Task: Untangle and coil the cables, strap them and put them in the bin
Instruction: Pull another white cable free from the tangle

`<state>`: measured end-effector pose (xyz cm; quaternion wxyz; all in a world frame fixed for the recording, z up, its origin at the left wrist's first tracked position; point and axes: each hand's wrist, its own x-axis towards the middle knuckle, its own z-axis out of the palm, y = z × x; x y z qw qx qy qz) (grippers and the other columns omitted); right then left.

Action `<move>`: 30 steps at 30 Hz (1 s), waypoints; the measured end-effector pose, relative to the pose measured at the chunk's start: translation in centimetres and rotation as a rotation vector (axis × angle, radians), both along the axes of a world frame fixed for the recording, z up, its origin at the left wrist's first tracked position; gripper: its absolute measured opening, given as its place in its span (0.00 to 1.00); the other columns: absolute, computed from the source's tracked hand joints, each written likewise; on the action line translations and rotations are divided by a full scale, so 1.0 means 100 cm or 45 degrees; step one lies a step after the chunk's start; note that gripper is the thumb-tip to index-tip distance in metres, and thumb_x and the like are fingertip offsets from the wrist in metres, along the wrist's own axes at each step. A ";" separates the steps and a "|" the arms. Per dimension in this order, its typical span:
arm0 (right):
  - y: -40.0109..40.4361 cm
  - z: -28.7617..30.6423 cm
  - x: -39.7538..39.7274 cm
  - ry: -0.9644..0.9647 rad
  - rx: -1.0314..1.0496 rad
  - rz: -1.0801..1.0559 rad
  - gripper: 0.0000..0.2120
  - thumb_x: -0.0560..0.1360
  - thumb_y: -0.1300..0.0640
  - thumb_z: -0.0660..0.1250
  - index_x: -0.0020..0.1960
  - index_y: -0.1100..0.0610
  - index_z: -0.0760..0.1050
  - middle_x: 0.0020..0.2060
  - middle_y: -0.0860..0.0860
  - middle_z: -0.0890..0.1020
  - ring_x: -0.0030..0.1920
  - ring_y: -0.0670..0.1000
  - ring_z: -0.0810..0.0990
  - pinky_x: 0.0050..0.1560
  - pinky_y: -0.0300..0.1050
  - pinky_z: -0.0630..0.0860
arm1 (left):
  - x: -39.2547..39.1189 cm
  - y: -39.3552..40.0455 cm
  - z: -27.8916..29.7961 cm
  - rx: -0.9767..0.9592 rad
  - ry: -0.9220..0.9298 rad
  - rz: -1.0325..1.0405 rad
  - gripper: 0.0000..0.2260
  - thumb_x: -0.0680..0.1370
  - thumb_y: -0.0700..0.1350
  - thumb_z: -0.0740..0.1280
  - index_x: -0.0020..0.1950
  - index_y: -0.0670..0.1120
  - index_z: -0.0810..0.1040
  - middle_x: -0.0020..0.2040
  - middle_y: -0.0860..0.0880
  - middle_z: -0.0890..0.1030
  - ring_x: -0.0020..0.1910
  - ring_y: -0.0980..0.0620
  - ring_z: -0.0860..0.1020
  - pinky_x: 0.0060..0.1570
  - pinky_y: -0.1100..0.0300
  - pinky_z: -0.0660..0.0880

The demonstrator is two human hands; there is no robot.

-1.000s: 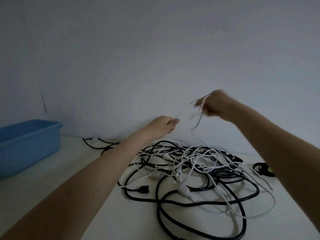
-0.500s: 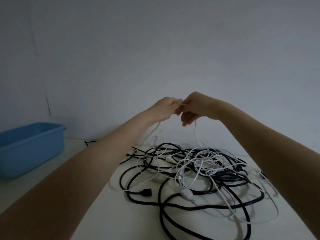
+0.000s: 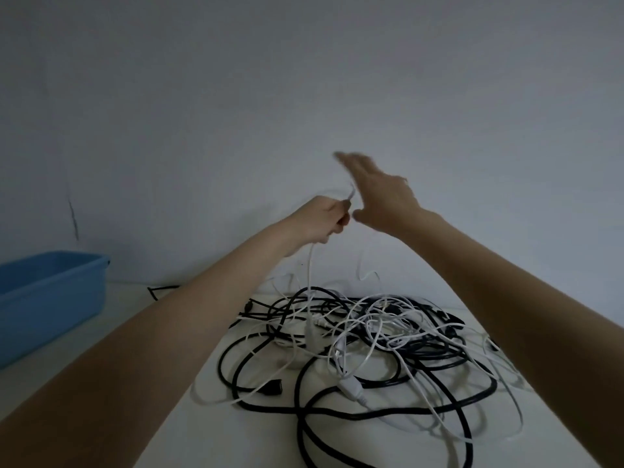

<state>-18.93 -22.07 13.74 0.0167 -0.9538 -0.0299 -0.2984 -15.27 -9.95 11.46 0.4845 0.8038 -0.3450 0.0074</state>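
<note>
Head view, forward and down, close.

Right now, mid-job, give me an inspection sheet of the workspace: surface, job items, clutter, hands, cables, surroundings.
Surface: white table, dimly lit.
Job's things: blue bin at the table's left edge, contents hidden; no strap seen.
Clutter: nothing seen.
Hands: left hand raised, gripping a thin white cable; right hand beside it, fingers spread, holding nothing, blurred.
Cables: tangled pile of black and white cables on the table; the held white cable runs down into it.
Surroundings: plain wall behind.
</note>
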 end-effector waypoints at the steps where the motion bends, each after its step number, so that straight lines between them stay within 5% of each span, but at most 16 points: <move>1: 0.004 0.001 -0.003 0.072 -0.064 0.100 0.32 0.73 0.69 0.63 0.73 0.50 0.60 0.65 0.53 0.73 0.46 0.55 0.81 0.48 0.47 0.76 | -0.002 -0.001 0.001 -0.057 0.023 -0.027 0.17 0.84 0.45 0.52 0.36 0.46 0.69 0.31 0.51 0.67 0.29 0.57 0.62 0.27 0.68 0.60; 4: -0.002 -0.001 -0.004 0.158 0.116 0.128 0.12 0.77 0.66 0.57 0.55 0.61 0.76 0.41 0.55 0.83 0.29 0.50 0.80 0.37 0.42 0.77 | -0.004 0.001 -0.007 -0.191 0.152 -0.090 0.16 0.83 0.47 0.54 0.37 0.45 0.70 0.31 0.52 0.67 0.27 0.58 0.63 0.24 0.70 0.61; 7: -0.017 -0.004 -0.002 0.107 0.436 0.011 0.14 0.81 0.58 0.52 0.53 0.63 0.75 0.43 0.57 0.83 0.27 0.52 0.79 0.32 0.41 0.72 | -0.012 0.002 -0.020 -0.288 0.439 -0.242 0.16 0.83 0.49 0.54 0.37 0.46 0.67 0.28 0.53 0.64 0.24 0.59 0.59 0.22 0.69 0.57; 10: -0.024 -0.021 0.006 0.284 0.289 -0.194 0.12 0.81 0.54 0.52 0.53 0.57 0.72 0.46 0.54 0.83 0.37 0.54 0.81 0.39 0.44 0.74 | -0.022 -0.007 -0.013 -0.474 0.661 -0.493 0.15 0.83 0.51 0.53 0.41 0.46 0.71 0.26 0.55 0.61 0.21 0.60 0.57 0.19 0.69 0.54; 13: -0.015 -0.040 0.011 0.586 0.343 -0.028 0.12 0.80 0.57 0.56 0.41 0.56 0.73 0.40 0.53 0.83 0.40 0.48 0.78 0.46 0.40 0.74 | -0.029 -0.012 0.006 -0.687 0.706 -0.586 0.14 0.83 0.51 0.53 0.55 0.46 0.75 0.28 0.54 0.66 0.21 0.61 0.59 0.17 0.71 0.54; 15: -0.006 -0.056 0.004 0.803 0.582 0.092 0.12 0.81 0.61 0.55 0.43 0.60 0.74 0.34 0.53 0.79 0.34 0.46 0.75 0.37 0.36 0.70 | -0.029 -0.008 0.013 -0.829 0.724 -0.529 0.14 0.82 0.50 0.56 0.63 0.47 0.74 0.34 0.52 0.74 0.23 0.61 0.67 0.17 0.71 0.58; 18: -0.002 -0.084 0.000 0.976 0.840 0.180 0.10 0.82 0.60 0.55 0.47 0.65 0.70 0.31 0.55 0.73 0.29 0.51 0.74 0.36 0.42 0.77 | -0.022 0.007 0.024 -1.122 0.774 -0.437 0.14 0.81 0.48 0.59 0.66 0.46 0.73 0.50 0.45 0.79 0.37 0.50 0.83 0.21 0.70 0.71; 21: 0.001 -0.099 0.007 0.893 0.369 0.101 0.16 0.82 0.52 0.53 0.43 0.63 0.67 0.38 0.59 0.75 0.34 0.54 0.74 0.36 0.44 0.71 | -0.011 0.023 0.041 -1.313 0.774 -0.402 0.16 0.82 0.48 0.57 0.68 0.44 0.70 0.61 0.42 0.76 0.41 0.43 0.84 0.22 0.68 0.74; 25: 0.012 -0.084 0.011 0.546 0.073 0.106 0.15 0.81 0.48 0.54 0.53 0.60 0.69 0.45 0.57 0.76 0.43 0.53 0.72 0.46 0.48 0.71 | -0.006 0.028 0.036 -0.909 0.701 -0.157 0.20 0.81 0.47 0.61 0.72 0.45 0.66 0.70 0.41 0.65 0.51 0.41 0.79 0.28 0.63 0.78; 28: 0.018 -0.055 0.008 0.449 0.003 0.290 0.12 0.80 0.52 0.59 0.52 0.59 0.77 0.41 0.51 0.75 0.39 0.50 0.72 0.43 0.42 0.67 | 0.002 0.027 0.008 -0.606 0.776 -0.065 0.24 0.80 0.46 0.64 0.73 0.45 0.62 0.71 0.40 0.61 0.62 0.39 0.72 0.39 0.54 0.81; 30: 0.017 -0.039 0.001 0.547 0.099 0.500 0.11 0.79 0.56 0.62 0.49 0.59 0.82 0.32 0.51 0.75 0.30 0.47 0.68 0.36 0.41 0.65 | 0.007 0.029 -0.006 -0.500 0.757 -0.022 0.23 0.80 0.49 0.63 0.73 0.47 0.62 0.69 0.43 0.63 0.60 0.38 0.73 0.48 0.50 0.78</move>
